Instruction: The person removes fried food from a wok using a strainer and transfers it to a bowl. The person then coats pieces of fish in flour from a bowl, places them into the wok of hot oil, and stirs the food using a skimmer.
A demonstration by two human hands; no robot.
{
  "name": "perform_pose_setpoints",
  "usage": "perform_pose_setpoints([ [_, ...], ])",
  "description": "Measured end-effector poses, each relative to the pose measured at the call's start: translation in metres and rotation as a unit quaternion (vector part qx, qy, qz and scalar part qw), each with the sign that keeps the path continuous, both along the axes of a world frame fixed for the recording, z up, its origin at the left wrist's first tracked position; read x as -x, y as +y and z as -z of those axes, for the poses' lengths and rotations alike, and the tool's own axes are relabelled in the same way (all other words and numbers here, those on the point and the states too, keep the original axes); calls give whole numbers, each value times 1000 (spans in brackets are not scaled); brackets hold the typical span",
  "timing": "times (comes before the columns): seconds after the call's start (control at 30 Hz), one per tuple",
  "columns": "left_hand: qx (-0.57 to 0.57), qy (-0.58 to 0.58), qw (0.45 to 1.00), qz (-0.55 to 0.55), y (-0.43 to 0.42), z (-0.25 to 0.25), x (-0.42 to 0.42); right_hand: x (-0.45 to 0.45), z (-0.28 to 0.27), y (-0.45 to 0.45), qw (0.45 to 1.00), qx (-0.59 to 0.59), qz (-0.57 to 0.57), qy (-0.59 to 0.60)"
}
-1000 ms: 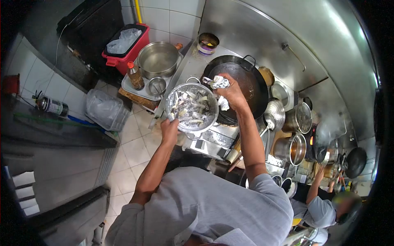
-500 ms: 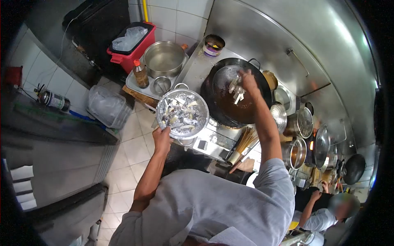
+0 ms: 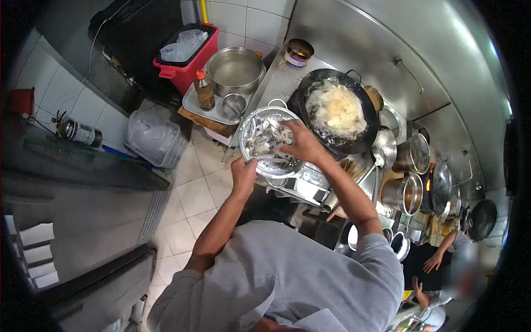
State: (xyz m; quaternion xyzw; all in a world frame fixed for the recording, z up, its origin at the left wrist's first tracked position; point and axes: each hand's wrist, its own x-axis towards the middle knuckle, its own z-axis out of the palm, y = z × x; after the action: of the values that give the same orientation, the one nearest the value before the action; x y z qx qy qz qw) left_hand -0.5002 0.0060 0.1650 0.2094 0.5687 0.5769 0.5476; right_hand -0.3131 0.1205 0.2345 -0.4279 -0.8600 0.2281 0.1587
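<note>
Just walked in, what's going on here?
A person in a grey shirt stands with a metal bowl of white-coated pieces. The left hand has its grip on the near rim; the right hand is in the bowl, and whether it has picked anything up can't be made out. Just beside the bowl, a black wok is full of pale froth. Farther off, a second person's hand shows.

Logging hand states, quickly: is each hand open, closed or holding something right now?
Left hand: closed on the rim of the two-handled metal bowl.
Right hand: in the bowl at the powder-coated pieces; whether open or gripping any cannot be told.
</note>
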Motion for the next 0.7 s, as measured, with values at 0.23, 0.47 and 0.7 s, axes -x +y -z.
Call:
perform_pose_setpoints([
  [0.23,-53,-8,999,-6,5,31,4,49,-7,-14,979,84,-82,-166],
  [0.47,-26,-24,999,-10,-1,28,8,50,23,-15,967,-52,-104,-225],
  [0.7,-45,6,999,-6,4,35,3,50,19,-5,977,30,-109,-181],
])
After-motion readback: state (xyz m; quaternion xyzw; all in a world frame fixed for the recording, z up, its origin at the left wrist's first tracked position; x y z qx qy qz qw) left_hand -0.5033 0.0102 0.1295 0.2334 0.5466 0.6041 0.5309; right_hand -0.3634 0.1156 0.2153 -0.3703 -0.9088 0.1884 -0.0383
